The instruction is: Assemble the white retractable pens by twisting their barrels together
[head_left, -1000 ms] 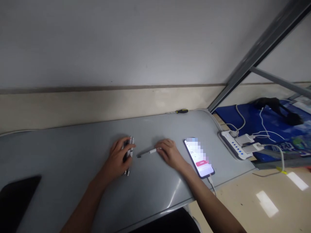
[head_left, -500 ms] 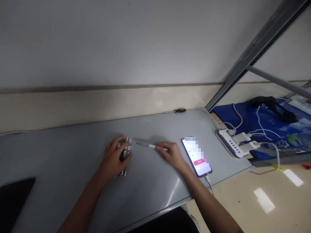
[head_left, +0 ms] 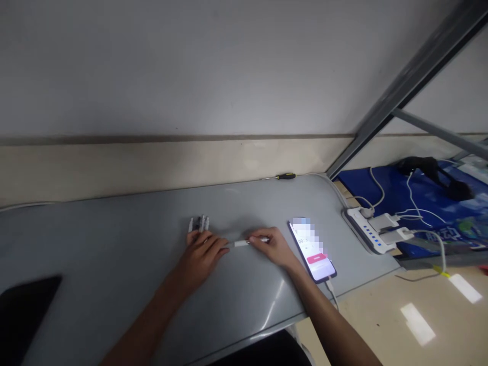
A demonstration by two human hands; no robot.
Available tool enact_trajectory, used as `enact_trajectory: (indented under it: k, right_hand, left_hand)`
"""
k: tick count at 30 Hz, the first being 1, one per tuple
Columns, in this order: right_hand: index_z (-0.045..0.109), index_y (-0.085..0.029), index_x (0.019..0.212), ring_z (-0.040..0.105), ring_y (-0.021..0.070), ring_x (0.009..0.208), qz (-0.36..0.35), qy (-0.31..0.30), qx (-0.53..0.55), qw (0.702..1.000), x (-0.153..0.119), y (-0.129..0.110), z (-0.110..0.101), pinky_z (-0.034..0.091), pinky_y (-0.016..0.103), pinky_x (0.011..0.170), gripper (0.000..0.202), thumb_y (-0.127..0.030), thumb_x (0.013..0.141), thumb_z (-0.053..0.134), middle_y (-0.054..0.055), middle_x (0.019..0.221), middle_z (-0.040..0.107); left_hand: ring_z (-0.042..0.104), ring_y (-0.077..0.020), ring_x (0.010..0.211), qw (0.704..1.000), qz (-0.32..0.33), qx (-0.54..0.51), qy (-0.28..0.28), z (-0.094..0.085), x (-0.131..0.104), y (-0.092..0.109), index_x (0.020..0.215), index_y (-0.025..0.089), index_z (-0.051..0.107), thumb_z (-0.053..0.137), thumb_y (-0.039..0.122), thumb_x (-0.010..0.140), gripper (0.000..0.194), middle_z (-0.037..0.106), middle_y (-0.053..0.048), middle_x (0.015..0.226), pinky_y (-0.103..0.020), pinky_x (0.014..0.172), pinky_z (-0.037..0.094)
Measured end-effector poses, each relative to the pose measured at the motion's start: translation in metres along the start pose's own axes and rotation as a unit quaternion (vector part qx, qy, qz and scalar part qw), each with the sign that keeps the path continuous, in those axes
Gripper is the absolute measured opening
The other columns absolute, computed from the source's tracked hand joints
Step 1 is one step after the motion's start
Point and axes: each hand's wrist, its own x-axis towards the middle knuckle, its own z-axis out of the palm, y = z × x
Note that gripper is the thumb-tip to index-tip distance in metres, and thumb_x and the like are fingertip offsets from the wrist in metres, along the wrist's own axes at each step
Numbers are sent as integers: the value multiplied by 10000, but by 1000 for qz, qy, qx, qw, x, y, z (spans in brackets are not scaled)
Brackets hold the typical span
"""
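A white-and-silver pen lies level between my two hands, just above the grey table. My right hand pinches its right end between thumb and fingers. At its left end, the fingertips of my left hand close around the tip and hide it. Beyond my left hand, several similar pens lie side by side on the table. Their lower parts are covered by that hand.
A lit phone on a cable lies right of my right hand. Farther right is a white power strip with plugs. A screwdriver rests along the wall edge, and a dark object sits at the left.
My left hand has moved right, off the grouped pens, and now grips the tip of the pen. My right hand still holds that pen, now turned more level.
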Motion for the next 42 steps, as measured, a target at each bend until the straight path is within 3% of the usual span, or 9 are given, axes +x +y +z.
enact_trajectory:
  k: [3,7,12,17,26,28,32,36,42]
  right_hand:
    - [735,-146,950,555,134,619,17,-20,20,999,0,-1,-3,390,245,581,373,-480,896,579,28,727,678]
    - [651,-142,682,411,102,521,32,-59,-1,998,1,-1,-4,287,247,516,526,-552,948,455,-5,569,526]
    - [604,-154,706,413,105,571,19,-75,8,997,0,-1,-2,287,243,550,475,-520,965,450,-19,608,481]
    - [579,-165,708,388,107,560,21,-95,4,995,-2,1,-3,279,244,543,452,-494,980,432,-33,601,419]
    - [666,-197,1083,561,154,760,-125,-21,-83,989,-3,-2,3,420,265,682,240,-355,950,543,51,941,648]
    - [665,-194,1134,562,151,719,-101,-8,-71,992,-3,1,5,427,262,653,300,-384,912,601,47,908,661]
    - [701,-168,835,499,135,584,-46,-18,-63,997,-2,7,6,383,253,566,327,-422,945,526,12,645,596]
    - [668,-182,1053,582,172,767,-56,35,-31,997,0,9,6,431,261,633,309,-404,838,677,69,973,674]
    - [697,-177,966,576,166,729,-35,17,-39,998,0,9,6,421,264,615,259,-408,886,611,57,885,681]
  left_hand:
    - [590,-178,781,1000,-25,10,8,-2,1,-1,899,196,633,472,239,991,191,694,1,791,-361,853,349]
    - [593,-197,794,999,-41,28,23,-2,-3,-8,927,191,622,449,237,996,192,681,-10,793,-364,845,341]
    - [586,-200,854,999,-29,22,-18,2,-6,-5,1061,175,601,376,157,999,234,657,-48,887,-362,855,347]
    - [553,-195,781,1000,-7,9,-23,1,-2,2,927,169,600,383,142,985,226,640,-32,804,-343,768,342]
    - [505,-194,724,999,-51,-7,4,1,-4,-3,794,178,570,383,123,965,260,605,-22,706,-337,714,333]
    - [511,-198,747,998,-57,0,3,1,-4,-4,824,178,582,388,141,975,248,622,-24,732,-343,724,333]
    - [528,-203,791,998,-56,-8,-24,1,-5,-4,886,185,610,383,181,993,251,650,-32,788,-354,758,347]
    - [532,-204,804,997,-70,-17,-33,1,-7,-5,917,185,608,360,213,1007,266,650,-31,794,-356,775,357]
    - [546,-199,824,994,-91,-42,-46,-1,-6,-4,966,192,604,354,222,1009,256,659,-27,831,-356,809,357]
